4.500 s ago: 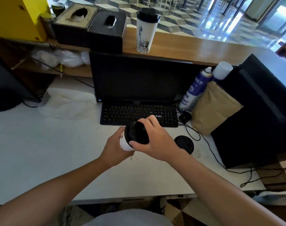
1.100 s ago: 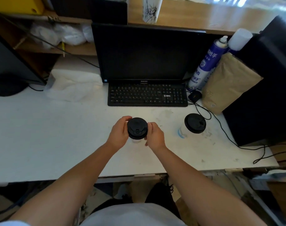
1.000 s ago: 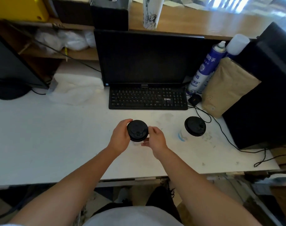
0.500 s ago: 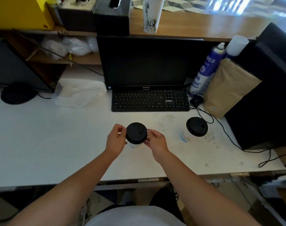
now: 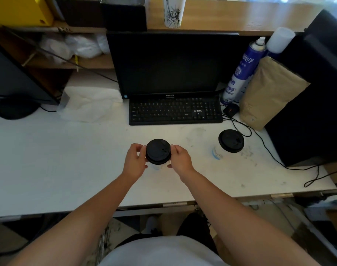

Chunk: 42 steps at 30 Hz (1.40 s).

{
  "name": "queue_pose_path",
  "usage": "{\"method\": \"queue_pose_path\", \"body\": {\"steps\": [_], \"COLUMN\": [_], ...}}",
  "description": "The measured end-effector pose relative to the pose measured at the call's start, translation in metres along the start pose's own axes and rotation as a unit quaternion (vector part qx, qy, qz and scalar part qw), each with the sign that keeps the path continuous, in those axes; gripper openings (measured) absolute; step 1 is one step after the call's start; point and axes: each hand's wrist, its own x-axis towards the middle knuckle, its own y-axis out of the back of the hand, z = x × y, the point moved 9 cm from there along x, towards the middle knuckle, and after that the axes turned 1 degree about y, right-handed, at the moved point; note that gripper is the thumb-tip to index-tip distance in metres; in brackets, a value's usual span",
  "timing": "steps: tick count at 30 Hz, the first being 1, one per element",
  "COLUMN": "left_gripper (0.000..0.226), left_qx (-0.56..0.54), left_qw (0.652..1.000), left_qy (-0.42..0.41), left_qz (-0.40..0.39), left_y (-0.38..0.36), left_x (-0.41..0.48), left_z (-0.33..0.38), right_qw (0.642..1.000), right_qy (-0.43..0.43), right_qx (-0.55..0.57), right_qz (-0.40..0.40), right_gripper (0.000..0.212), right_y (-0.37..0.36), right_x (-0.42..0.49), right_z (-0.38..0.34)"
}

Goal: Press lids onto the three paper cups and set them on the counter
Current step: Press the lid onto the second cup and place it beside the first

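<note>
A white paper cup [image 5: 157, 166] with a black lid [image 5: 158, 151] stands upright on the white desk [image 5: 48, 160], in front of the keyboard. My left hand [image 5: 134, 162] and my right hand [image 5: 181, 160] flank it, fingertips touching the lid's rim on either side. The cup's body is mostly hidden under the lid and between my hands. A second lidded paper cup [image 5: 218, 152] stands alone to the right. A third, tall printed cup [image 5: 172, 12] stands on the wooden counter [image 5: 231, 16] behind the monitor, its top cut off by the frame.
A black keyboard [image 5: 175, 112] and monitor [image 5: 171, 64] sit behind the cups. A blue spray can [image 5: 242, 73], a brown paper bag [image 5: 269, 93] and a black box [image 5: 317, 93] crowd the right side, with cables [image 5: 259, 139] trailing across the desk. Crumpled white paper [image 5: 90, 102] lies at the left.
The cup, earlier held tilted in the air with my right hand on its lid, now stands on the desk. My hands have loosened to fingertips at the lid's rim.
</note>
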Motion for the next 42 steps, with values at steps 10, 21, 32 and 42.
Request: {"method": "queue_pose_path", "body": {"steps": [10,21,32,42], "left_gripper": [0.042,0.034,0.016,0.02], "left_qx": [0.004,-0.073,-0.118,-0.11], "left_qw": [0.998,0.996,0.992,0.993], "left_qy": [-0.061,-0.041,0.029,0.034], "left_qz": [-0.025,-0.034,0.019,0.023], "left_y": [0.0,0.005,0.003,0.002], "left_x": [-0.001,0.004,0.004,0.0], "left_z": [0.007,0.014,-0.003,-0.009], "right_qw": [0.993,0.977,0.98,0.988], "right_qy": [0.025,-0.077,-0.045,-0.039], "right_qx": [-0.119,0.195,0.195,0.149], "right_qz": [-0.009,-0.044,-0.023,-0.007], "right_gripper": [0.041,0.017,0.023,0.026], "right_y": [0.005,0.002,0.006,0.001], "right_x": [0.001,-0.003,-0.006,-0.005], "right_z": [-0.015,0.003,0.002,0.008]}}
